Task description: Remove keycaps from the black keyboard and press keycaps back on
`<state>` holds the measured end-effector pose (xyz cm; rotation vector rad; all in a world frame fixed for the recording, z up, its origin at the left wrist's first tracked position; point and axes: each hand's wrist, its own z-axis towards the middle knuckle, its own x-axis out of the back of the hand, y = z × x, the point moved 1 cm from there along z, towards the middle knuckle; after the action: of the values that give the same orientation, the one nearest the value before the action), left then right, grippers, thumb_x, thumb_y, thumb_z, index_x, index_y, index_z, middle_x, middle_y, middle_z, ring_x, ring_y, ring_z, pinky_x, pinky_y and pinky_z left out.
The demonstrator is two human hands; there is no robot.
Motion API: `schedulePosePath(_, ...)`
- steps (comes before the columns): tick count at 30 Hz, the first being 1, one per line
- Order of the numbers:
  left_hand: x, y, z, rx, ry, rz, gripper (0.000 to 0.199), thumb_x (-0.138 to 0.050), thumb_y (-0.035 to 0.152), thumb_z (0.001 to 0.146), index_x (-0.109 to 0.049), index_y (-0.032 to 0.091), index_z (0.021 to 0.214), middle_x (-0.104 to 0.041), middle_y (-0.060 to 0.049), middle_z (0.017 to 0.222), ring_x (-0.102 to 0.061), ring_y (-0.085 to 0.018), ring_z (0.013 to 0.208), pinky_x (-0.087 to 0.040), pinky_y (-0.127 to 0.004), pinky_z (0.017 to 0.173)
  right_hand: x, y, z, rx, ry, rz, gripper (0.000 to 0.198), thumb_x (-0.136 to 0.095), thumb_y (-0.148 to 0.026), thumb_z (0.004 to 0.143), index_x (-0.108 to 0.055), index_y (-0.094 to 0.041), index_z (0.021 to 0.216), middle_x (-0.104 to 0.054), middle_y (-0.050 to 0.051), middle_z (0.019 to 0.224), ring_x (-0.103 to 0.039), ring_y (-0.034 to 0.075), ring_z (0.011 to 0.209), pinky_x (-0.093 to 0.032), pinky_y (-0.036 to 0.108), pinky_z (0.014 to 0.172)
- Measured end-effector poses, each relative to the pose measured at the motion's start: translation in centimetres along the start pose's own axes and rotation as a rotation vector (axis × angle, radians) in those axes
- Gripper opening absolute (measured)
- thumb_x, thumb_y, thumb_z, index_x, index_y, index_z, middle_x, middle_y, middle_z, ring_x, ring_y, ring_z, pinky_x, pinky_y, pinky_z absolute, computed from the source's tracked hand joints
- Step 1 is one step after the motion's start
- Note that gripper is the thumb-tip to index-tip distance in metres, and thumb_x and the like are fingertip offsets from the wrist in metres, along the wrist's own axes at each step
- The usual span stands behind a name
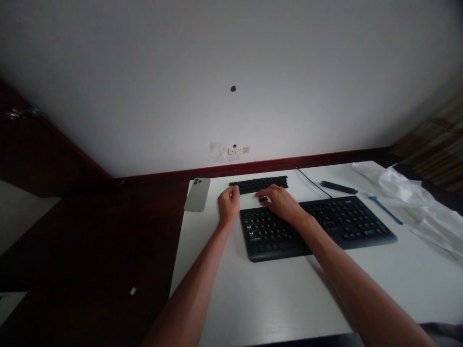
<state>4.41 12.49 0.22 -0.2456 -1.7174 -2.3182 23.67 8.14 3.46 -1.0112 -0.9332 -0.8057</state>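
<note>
A black keyboard (347,217) lies on the white table. Some spots at its upper left look lighter, as if key caps were off. Behind it, small black key caps (258,184) sit close together in rows. My right hand (284,203) is over the keyboard's back edge, with a black key cap (264,199) between thumb and fingers. Just left of the keyboard, near the left end of the rows, my left hand (228,205) is closed with its fingers pressed together. Whatever it may hold is hidden.
A pale phone (197,195) lies at the table's left edge. To the right are a black stick-like object (339,187), a thin blue tool (386,210) and crumpled white plastic (419,193). The keyboard cable (313,182) runs off the back edge toward the wall.
</note>
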Motion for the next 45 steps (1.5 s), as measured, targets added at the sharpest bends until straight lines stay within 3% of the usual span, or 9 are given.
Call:
schedulePosePath(5, 0.1, 0.0, 0.1, -0.013, -0.001, 0.009, 0.045, -0.045, 0.041, 0.098, -0.045, 0.019, 0.059, -0.039, 0.003, 0.055, -0.039, -0.012, 0.057, -0.025, -0.026, 0.058, 1.7, -1.4, -0.8, 0.024, 0.003, 0.05, 0.028, -0.063, -0.011, 0.087, -0.075, -0.022, 0.11, -0.076, 0.006, 0.11, -0.07, 0.027, 0.103, -0.055, 0.043, 0.095)
schedulePosePath(9, 0.1, -0.2, 0.1, -0.016, -0.001, -0.009, 0.044, -0.046, 0.041, 0.098, -0.045, 0.019, 0.06, -0.04, 0.003, 0.055, -0.039, -0.012, 0.058, -0.025, -0.026, 0.058, 4.1, -2.1, -3.2, 0.012, -0.005, 0.162, 0.027, -0.061, -0.018, 0.091, -0.073, -0.025, 0.114, -0.077, 0.002, 0.113, -0.072, 0.022, 0.101, -0.055, 0.038, 0.094)
schedulePosePath(13, 0.1, -0.3, 0.0, -0.016, 0.005, -0.019, 0.043, -0.046, 0.04, 0.097, -0.045, 0.019, 0.06, -0.04, 0.003, 0.056, -0.039, -0.012, 0.057, -0.026, -0.026, 0.058, 5.6, -2.0, -6.7, -0.081, -0.109, 0.19, 0.025, -0.064, -0.022, 0.091, -0.074, -0.026, 0.113, -0.078, 0.0, 0.109, -0.073, 0.02, 0.095, -0.057, 0.033, 0.088)
schedulePosePath(19, 0.1, -0.2, 0.0, 0.006, 0.0, -0.012, 0.042, -0.046, 0.04, 0.097, -0.047, 0.019, 0.06, -0.045, 0.002, 0.056, -0.041, -0.012, 0.057, -0.028, -0.026, 0.058, 5.7, -1.1, -9.9, -0.2, -0.304, 0.156, 0.029, -0.064, -0.017, 0.088, -0.073, -0.027, 0.114, -0.078, -0.001, 0.108, -0.074, 0.02, 0.092, -0.057, 0.032, 0.085)
schedulePosePath(28, 0.2, -0.3, 0.1, -0.015, 0.001, -0.008, 0.043, -0.045, 0.04, 0.097, -0.046, 0.019, 0.06, -0.046, 0.002, 0.057, -0.041, -0.012, 0.057, -0.029, -0.026, 0.059, 5.2, -1.2, -9.1, -0.166, -0.41, 0.073, 0.032, -0.062, -0.01, 0.085, -0.074, -0.029, 0.108, -0.079, -0.003, 0.099, -0.073, 0.019, 0.09, -0.053, 0.03, 0.084)
schedulePosePath(35, 0.1, -0.4, 0.1, -0.018, -0.001, 0.002, 0.043, -0.045, 0.039, 0.098, -0.043, 0.02, 0.059, -0.038, 0.003, 0.054, -0.038, -0.012, 0.056, -0.024, -0.027, 0.057, 4.8, -1.4, -8.9, -0.187, -0.457, 0.027, 0.029, -0.063, -0.008, 0.082, -0.074, -0.028, 0.099, -0.078, -0.003, 0.093, -0.073, 0.019, 0.087, -0.05, 0.028, 0.078)
schedulePosePath(45, 0.2, -0.2, 0.0, -0.009, 0.0, 0.001, 0.042, -0.046, 0.038, 0.097, -0.043, 0.019, 0.059, -0.037, 0.004, 0.054, -0.036, -0.012, 0.056, -0.023, -0.028, 0.057, 5.3, -1.4, -7.1, -0.235, -0.546, 0.065, 0.031, -0.053, -0.003, 0.079, -0.074, -0.025, 0.085, -0.077, -0.002, 0.081, -0.072, 0.017, 0.077, -0.048, 0.024, 0.069)
